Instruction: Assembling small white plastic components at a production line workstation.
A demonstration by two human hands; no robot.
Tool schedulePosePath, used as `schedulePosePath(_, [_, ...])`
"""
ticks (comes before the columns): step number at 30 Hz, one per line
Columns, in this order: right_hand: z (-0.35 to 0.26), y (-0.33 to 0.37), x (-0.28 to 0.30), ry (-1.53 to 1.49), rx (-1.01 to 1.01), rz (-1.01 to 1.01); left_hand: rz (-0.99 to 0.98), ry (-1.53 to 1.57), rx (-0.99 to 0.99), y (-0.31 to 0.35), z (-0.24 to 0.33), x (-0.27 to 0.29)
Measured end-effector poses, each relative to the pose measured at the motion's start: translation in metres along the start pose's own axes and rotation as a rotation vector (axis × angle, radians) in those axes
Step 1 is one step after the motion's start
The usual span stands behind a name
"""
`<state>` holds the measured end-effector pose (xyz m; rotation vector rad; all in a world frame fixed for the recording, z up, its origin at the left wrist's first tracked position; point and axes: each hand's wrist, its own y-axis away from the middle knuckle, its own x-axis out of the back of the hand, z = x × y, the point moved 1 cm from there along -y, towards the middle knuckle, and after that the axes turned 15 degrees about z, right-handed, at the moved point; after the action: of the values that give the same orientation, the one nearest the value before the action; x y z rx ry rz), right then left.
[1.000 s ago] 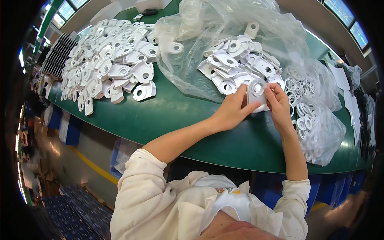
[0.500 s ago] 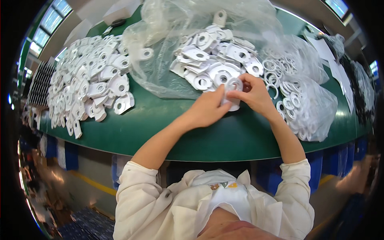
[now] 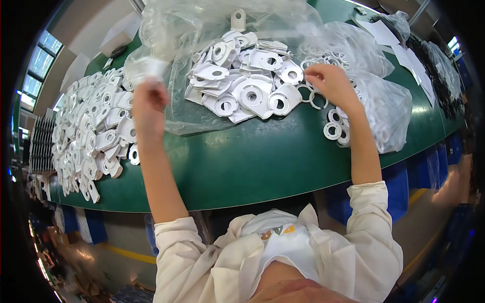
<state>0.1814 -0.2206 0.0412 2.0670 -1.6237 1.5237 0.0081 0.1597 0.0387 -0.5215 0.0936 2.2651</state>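
Observation:
My left hand (image 3: 150, 108), smeared by motion, is raised over the right edge of the left-hand pile of white plastic parts (image 3: 96, 121). It grips a white plastic part (image 3: 151, 68), blurred at the fingertips. In the middle lies another heap of flat white plastic plates (image 3: 252, 96), each with a round hole. My right hand (image 3: 336, 88) hovers at the heap's right side, above loose white plastic rings (image 3: 319, 101). Its fingers are half curled, thumb and forefinger apart, and nothing shows between them.
Clear plastic sheeting (image 3: 177, 30) lies under and behind the middle heap. A clear bag (image 3: 389, 116) with rings sits at the right. White papers (image 3: 417, 73) and black bundled items (image 3: 437, 83) lie farther right on the green table (image 3: 242, 166). Blue bins (image 3: 389, 189) stand below its edge.
My hands have parted. The left swung left with a white plastic part; the right let go of it and moved to the rings. The view has shifted slightly.

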Motion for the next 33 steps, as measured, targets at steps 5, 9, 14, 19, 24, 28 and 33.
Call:
schedulePosePath(5, [0.019,0.002,0.014,0.291,-0.140,0.024,0.537,0.229,-0.403,-0.011,0.029,0.019])
schedulePosePath(9, [0.023,0.003,0.004,0.431,-0.234,-0.051,0.548,-0.052,-0.435,-0.004,0.006,-0.002])
schedulePosePath(14, [0.027,0.004,0.005,0.330,-0.177,0.043,-0.101,-0.838,-0.701,0.066,-0.041,-0.094])
schedulePosePath(19, [0.005,-0.003,0.023,0.111,-0.124,0.080,-0.383,-1.156,-1.005,0.109,-0.081,-0.138])
schedulePosePath(24, [-0.021,-0.003,0.010,-0.417,0.040,-0.061,-0.401,-1.124,-0.943,0.108,-0.098,-0.136])
schedulePosePath(28, [-0.036,0.006,-0.018,-0.482,0.143,-0.253,-0.382,-1.059,-0.872,0.104,-0.092,-0.131])
schedulePosePath(33, [-0.047,0.013,-0.024,-0.664,-0.022,-0.176,-0.290,-0.759,-0.489,0.097,-0.079,-0.117])
